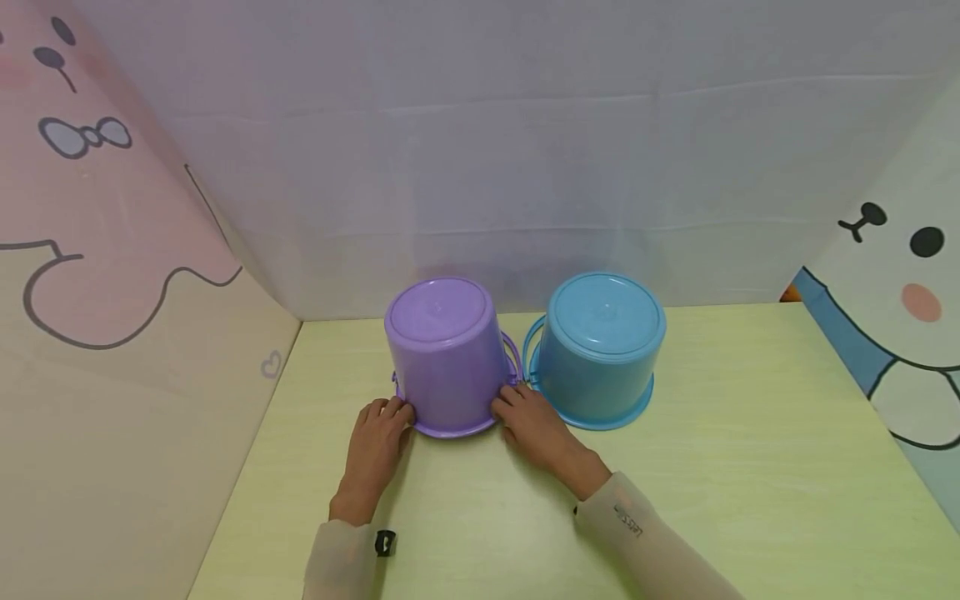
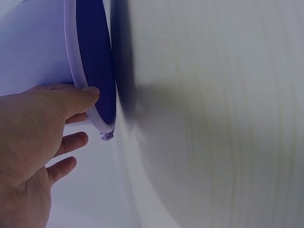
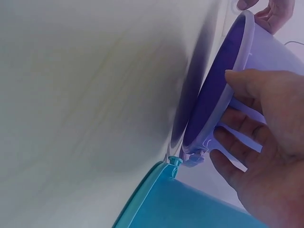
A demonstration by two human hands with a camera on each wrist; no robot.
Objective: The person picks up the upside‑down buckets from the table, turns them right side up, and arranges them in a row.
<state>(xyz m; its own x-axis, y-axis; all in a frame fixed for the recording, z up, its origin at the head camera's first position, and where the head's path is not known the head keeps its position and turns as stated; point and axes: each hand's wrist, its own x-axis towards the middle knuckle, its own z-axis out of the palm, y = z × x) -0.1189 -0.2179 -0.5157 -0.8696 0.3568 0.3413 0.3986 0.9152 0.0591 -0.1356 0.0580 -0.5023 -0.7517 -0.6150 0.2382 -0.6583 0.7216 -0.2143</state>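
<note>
A purple bucket (image 1: 450, 367) stands upside down, its near rim tipped slightly up off the table, as both wrist views show. My left hand (image 1: 378, 433) pinches the rim on its left side, the thumb (image 2: 88, 95) over the edge and the other fingers outside. On the opposite side my right hand (image 1: 534, 423) pinches the same rim, with its thumb (image 3: 242, 81) at the edge. Just right of it is a blue bucket (image 1: 603, 350), also bottom up. The dark inside of the purple bucket (image 2: 92, 52) shows under its lifted rim.
The two buckets stand close together on a pale yellow-green table (image 1: 750, 467). Behind them rises a white sheet (image 1: 525, 167). Printed cartoon panels flank the table, a pink one (image 1: 112, 200) on the left and a bear-face one (image 1: 900, 350) on the right.
</note>
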